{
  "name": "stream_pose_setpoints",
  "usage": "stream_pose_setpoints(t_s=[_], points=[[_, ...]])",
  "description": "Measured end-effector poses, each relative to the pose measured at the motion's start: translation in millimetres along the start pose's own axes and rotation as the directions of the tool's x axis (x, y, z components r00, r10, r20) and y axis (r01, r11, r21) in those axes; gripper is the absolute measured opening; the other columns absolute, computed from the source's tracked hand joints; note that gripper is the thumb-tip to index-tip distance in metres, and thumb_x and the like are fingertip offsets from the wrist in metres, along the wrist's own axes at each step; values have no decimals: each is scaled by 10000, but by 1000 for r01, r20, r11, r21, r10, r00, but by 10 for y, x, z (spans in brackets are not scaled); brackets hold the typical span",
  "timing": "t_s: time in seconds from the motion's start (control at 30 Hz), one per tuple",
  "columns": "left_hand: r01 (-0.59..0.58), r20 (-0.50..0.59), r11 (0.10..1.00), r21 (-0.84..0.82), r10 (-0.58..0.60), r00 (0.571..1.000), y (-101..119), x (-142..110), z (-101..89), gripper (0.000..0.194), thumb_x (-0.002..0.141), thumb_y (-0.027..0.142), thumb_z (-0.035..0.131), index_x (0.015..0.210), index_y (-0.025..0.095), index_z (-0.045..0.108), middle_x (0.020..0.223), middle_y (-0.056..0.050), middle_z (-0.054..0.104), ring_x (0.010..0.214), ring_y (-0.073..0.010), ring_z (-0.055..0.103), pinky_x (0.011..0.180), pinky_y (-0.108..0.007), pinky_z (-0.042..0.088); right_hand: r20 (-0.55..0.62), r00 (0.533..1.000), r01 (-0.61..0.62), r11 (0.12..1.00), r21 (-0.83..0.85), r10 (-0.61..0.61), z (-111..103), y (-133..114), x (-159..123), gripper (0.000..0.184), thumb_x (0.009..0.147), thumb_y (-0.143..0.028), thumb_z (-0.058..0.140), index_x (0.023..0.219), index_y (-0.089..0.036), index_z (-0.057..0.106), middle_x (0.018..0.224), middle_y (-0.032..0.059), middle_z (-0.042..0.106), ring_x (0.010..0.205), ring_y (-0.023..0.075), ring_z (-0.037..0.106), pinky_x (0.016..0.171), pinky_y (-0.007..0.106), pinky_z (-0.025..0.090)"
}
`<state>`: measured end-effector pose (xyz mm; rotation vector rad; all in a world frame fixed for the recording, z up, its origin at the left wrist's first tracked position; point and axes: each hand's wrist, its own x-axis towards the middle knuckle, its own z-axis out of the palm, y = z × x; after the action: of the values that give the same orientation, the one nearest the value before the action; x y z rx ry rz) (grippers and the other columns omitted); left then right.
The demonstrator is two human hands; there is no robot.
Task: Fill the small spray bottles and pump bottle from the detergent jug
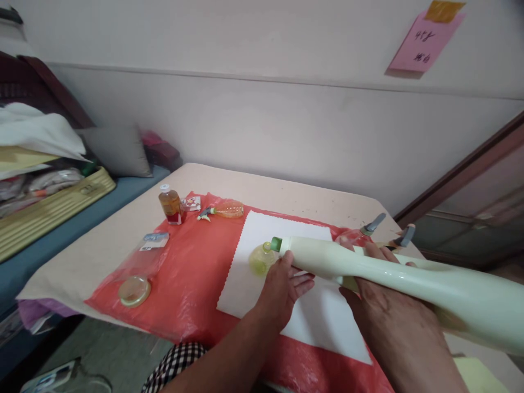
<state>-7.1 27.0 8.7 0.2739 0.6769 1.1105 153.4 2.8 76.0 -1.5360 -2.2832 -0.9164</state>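
Observation:
Both my hands hold a large pale green plastic bottle (327,254), tilted nearly level. My left hand (282,281) supports its neck from below, thumb against it and the other fingers reaching out underneath. Around the handle, my right hand (382,297) is closed; its palm is partly hidden by the bottle. The bottle's green mouth (277,244) is at the opening of a small clear bottle (260,261) with yellow-green liquid inside. Whether the two rims touch I cannot tell. That small bottle stands on a white sheet with scalloped edges (315,322).
A red plastic sheet (192,284) covers much of the table. On the left are an amber bottle (170,206), an orange spray bottle (230,209), a clear packet (152,248) and a round clear dish (134,290). Grey spray heads (374,224) rise behind the large bottle.

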Motion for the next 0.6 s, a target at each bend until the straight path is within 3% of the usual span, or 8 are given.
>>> stream_pose_setpoints(t_s=[0.43,0.6], points=[[23,24,997,-69,-22,999,-1,2,-17,603,911,503,536,1354,94,500,1227,-196,638,1067,-295,654,1018,-423,460,76,997,-25,999,-31,27,-87,-70,42,503,965,-177,382,1468,-161,371,1349,229,500,1273,395,483,1016,565,369],[27,44,996,-90,-23,999,-1,15,-26,603,916,498,525,1368,100,492,1239,-191,635,1055,-282,658,1007,-409,458,34,999,0,1000,-30,1,-57,-62,18,530,956,-195,425,1477,-155,336,1408,252,441,1301,419,448,1018,587,369]])
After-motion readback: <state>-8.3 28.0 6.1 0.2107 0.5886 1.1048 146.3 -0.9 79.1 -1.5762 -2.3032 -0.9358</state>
